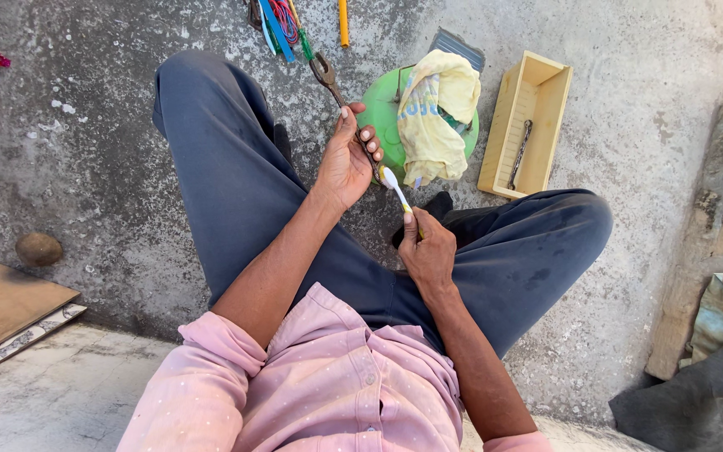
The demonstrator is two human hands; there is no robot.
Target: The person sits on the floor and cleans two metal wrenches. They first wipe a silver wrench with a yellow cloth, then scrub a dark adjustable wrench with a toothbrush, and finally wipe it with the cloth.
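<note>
Bright daylight fell across the scene, strongest at the upper right, where the pale grey concrete floor (646,125) nearly washed out. The yellow crumpled cloth (433,113) and the open cream wooden box (529,121) were lit hard and cast short, soft shadows. The pink dotted shirt (320,393) at the bottom edge looked slightly soft and stretched by wide-angle distortion, and the dark blue trousers (236,176) bowed outward. The centre was sharp, without motion blur.

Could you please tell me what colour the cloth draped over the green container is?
The cloth is pale yellow, seen in the head view.
</note>
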